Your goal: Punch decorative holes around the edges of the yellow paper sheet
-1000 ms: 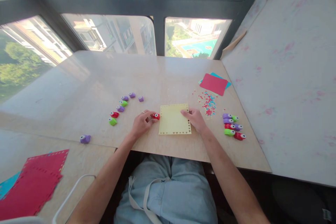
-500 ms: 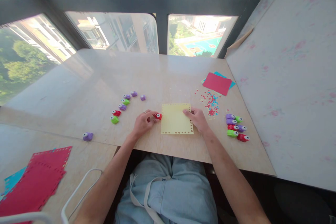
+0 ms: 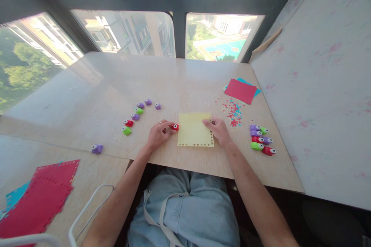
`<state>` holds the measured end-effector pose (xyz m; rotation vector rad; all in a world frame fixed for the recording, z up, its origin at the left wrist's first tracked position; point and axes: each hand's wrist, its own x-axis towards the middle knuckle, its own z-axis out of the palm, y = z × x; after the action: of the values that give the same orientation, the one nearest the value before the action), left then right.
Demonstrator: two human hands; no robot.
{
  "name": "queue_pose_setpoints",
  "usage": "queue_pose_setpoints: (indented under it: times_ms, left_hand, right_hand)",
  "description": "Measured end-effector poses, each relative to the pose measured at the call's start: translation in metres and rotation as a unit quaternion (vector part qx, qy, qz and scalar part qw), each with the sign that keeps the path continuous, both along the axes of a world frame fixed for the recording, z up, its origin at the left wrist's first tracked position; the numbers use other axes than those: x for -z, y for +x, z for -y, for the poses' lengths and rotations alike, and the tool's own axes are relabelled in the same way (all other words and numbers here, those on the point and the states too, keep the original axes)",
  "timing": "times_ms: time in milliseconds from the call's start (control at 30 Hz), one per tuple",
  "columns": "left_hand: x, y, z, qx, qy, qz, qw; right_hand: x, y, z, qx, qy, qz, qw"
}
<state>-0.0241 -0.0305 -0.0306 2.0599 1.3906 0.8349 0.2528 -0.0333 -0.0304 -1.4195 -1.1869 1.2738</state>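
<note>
**Punching the paper's left edge**

The left hand is gripping a red punch against the left edge of the yellow paper, near the table's front edge. The right hand is pressing flat on the paper's right edge, fingers together. Bare tabletop is lying open behind the sheet.

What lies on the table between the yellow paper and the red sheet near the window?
In the head view, a scatter of small red and blue paper bits lies between the yellow paper and the red sheet; otherwise bare table.
</note>
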Motion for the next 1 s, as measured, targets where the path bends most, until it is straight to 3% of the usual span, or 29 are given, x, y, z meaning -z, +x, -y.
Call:
queue_pose_setpoints:
  times_ms: [1000]
  left_hand:
    - [0.002,-0.0006,-0.0002,0.014,0.017,0.01,1.0]
  right_hand:
    - [-0.0062,0.0002,0.0001,-0.006,-0.031,-0.016,0.999]
